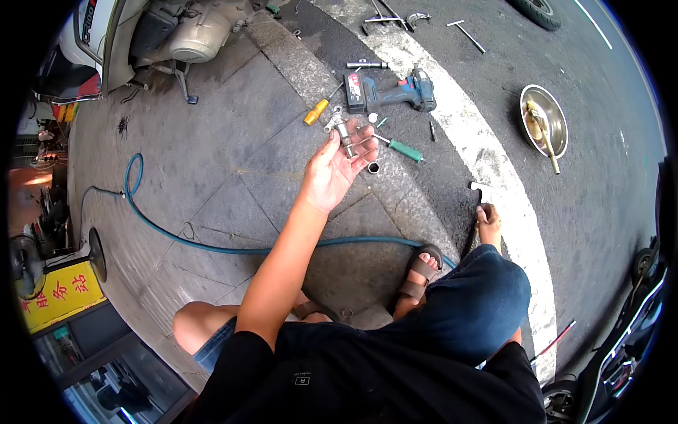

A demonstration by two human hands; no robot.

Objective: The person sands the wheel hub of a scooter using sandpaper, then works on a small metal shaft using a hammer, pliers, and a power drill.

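Observation:
My left hand is stretched forward above the pavement, thumb and fingers around a small silver metal part with a forked upper end. My right hand, beside my raised knee, is closed on a dark tool with a pale, bent tip; its kind I cannot make out. Beyond my left hand lie a blue cordless impact wrench and a yellow-handled screwdriver. A green-handled screwdriver and a round metal socket are to its right.
A blue hose crosses the ground by my sandals. Farther off are a steel bowl with a brush-like item inside, a T-handle wrench, and a tyre. A scooter engine stands upper left.

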